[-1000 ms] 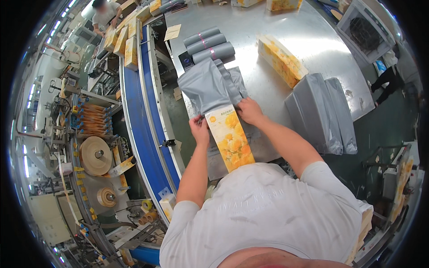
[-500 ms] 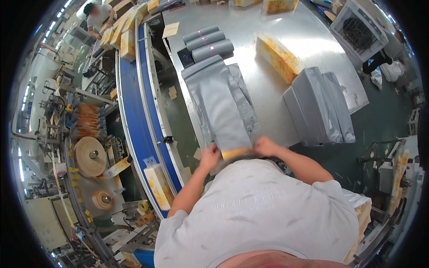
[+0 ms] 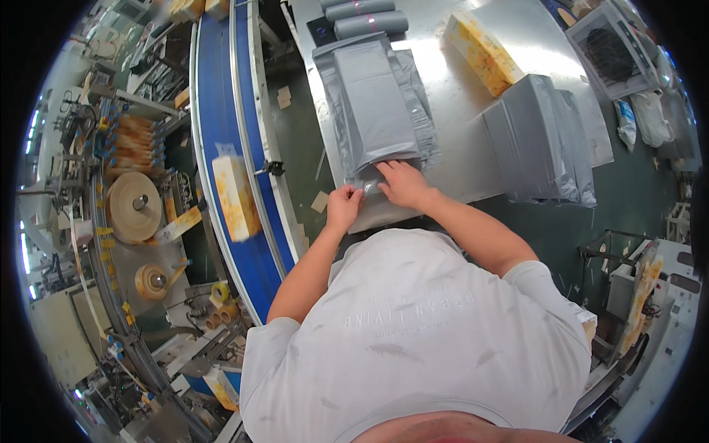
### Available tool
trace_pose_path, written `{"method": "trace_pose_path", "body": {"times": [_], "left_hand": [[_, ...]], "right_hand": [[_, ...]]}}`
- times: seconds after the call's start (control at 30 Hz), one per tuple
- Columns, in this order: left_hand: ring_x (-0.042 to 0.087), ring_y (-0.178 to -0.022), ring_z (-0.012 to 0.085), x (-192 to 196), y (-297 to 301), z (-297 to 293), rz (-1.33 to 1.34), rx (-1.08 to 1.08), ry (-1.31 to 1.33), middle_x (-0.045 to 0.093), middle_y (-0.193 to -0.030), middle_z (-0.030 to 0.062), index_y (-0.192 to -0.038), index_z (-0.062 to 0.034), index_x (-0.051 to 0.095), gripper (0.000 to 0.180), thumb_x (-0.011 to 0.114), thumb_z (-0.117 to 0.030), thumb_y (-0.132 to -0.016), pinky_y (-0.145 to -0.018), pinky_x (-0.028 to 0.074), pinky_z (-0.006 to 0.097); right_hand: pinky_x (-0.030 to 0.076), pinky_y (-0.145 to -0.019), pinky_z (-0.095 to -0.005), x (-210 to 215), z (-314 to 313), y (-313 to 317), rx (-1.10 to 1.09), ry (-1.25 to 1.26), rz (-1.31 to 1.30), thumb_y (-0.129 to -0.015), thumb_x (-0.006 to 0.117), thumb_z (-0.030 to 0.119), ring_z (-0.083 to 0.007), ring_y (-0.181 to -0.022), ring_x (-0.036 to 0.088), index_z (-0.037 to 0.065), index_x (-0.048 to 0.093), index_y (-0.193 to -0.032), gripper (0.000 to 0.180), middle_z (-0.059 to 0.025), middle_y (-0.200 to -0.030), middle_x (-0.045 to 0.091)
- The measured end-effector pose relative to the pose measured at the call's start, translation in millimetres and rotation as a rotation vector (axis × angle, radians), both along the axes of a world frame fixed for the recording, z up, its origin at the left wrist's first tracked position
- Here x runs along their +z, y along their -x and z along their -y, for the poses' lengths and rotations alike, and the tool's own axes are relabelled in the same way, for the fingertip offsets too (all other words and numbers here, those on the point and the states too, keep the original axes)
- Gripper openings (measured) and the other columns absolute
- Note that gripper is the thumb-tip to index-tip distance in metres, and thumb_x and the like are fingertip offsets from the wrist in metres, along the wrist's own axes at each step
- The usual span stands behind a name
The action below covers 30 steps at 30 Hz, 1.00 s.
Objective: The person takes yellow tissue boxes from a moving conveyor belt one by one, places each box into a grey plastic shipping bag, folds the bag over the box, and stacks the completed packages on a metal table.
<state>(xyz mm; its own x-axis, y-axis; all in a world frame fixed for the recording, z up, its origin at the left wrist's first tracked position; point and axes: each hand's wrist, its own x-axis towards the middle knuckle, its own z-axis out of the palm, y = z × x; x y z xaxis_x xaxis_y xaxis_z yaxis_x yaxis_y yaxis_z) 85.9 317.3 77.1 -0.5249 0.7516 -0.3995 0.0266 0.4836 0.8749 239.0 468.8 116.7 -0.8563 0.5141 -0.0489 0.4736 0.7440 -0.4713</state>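
A grey plastic mailing bag [image 3: 378,96] lies lengthwise on the metal table, bulging with a boxy thing inside it. Its mouth faces me. My right hand [image 3: 405,184] is at this mouth, fingers apart and their tips at the opening; what they touch inside is hidden. Just to its left, my left hand [image 3: 344,207] has its fingers pinched at the loose lower edge of the bag. Beneath lie more flat grey bags [image 3: 422,111], their crinkled edges showing on the right.
Filled grey bags [image 3: 535,140] stand on the right of the metal table [image 3: 461,173], near a yellow-and-white pack [image 3: 484,55]. Rolled grey bags [image 3: 369,24] lie behind. On the left runs a blue conveyor [image 3: 214,81] carrying another yellow-and-white pack [image 3: 236,196].
The yellow end showing at the bag's mouth has gone out of sight inside. My right hand has moved inward to the mouth; my left stays beside it. The view has tilted toward me.
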Motion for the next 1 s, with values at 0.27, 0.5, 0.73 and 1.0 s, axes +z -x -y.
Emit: {"method": "trace_pose_path", "body": {"times": [0.27, 0.5, 0.73, 1.0], "left_hand": [[0.062, -0.069, 0.0092, -5.6, -1.9, 16.3, -0.190, -0.090, -0.154, 0.074, -0.079, 0.0058, -0.098, 0.0020, 0.075, 0.013, 0.065, -0.007, -0.099, -0.067, 0.051, 0.030], [0.067, -0.075, 0.0116, -20.2, -0.3, 28.1, -0.021, -0.144, -0.091, 0.076, -0.082, 0.0093, -0.096, 0.0028, 0.072, 0.011, 0.067, -0.007, -0.098, -0.069, 0.053, 0.030], [0.062, -0.123, 0.0269, 32.7, 14.3, 24.2, -0.847, -0.339, -0.398, 0.060, -0.143, 0.0160, -0.114, -0.0047, 0.068, 0.029, 0.069, -0.002, -0.085, -0.101, 0.052, 0.039], [0.037, -0.155, 0.0271, 44.6, 60.8, -42.7, -1.460, -1.183, -0.661, 0.047, -0.162, 0.0109, -0.111, -0.0038, 0.068, 0.025, 0.064, -0.012, -0.088, -0.128, 0.032, 0.043]], "right_hand": [[0.055, -0.079, -0.0470, -3.0, 14.5, 33.7, 0.188, 0.294, -0.157, -0.087, 0.072, 0.018, -0.0369, -0.093, 0.069, 0.007, 0.070, -0.095, 0.014, -0.0123, -0.092, 0.070], [0.053, -0.072, -0.0477, -28.3, 17.9, -113.1, 0.029, 0.421, -0.069, -0.086, 0.072, 0.020, -0.0376, -0.080, 0.068, 0.007, 0.066, -0.086, 0.014, -0.0162, -0.082, 0.068], [0.058, -0.094, -0.0510, -26.5, 10.1, -306.7, -0.025, 0.301, 1.036, -0.089, 0.066, 0.019, -0.0421, -0.110, 0.070, 0.006, 0.073, -0.115, 0.030, -0.0204, -0.117, 0.072], [0.049, -0.110, -0.0432, 28.9, -97.8, -81.8, 0.684, -0.600, -0.315, -0.080, 0.068, 0.010, -0.0300, -0.133, 0.059, 0.008, 0.070, -0.119, 0.039, -0.0065, -0.130, 0.069]]}}
